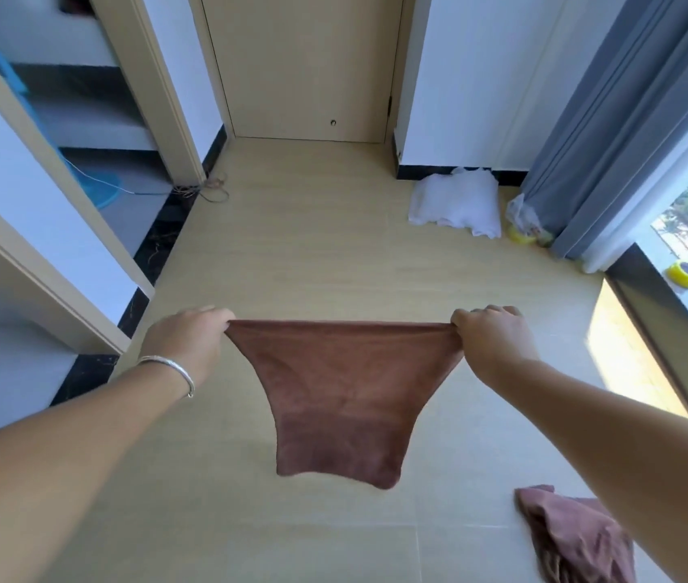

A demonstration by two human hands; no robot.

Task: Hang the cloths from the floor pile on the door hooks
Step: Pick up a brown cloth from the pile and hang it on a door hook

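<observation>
You hold the brown cloth [340, 393] stretched between both hands, in the air above the floor [304, 254] and well short of the door [304, 65]: the fingers of your left hand [191, 338] pinch its left top corner and the fingers of your right hand [491, 340] pinch the right one, so the top edge runs taut and the rest sags to a narrow tail. The likeliest slip is at those corners; each grip takes only a small bit of fabric, and a hard tug or a one-handed reach toward a hook could let one corner drop and the cloth swing down. No hooks show on the part of the door in view, so you must look up before you commit. Between you and the door the floor lies open. Nearer the door on its right side, a white bundle [456, 202] sits against the wall beside the grey curtain [611, 119]. The remaining pink cloth [573, 536] lies far back from the door, under your right forearm, where a backward step could catch it.
</observation>
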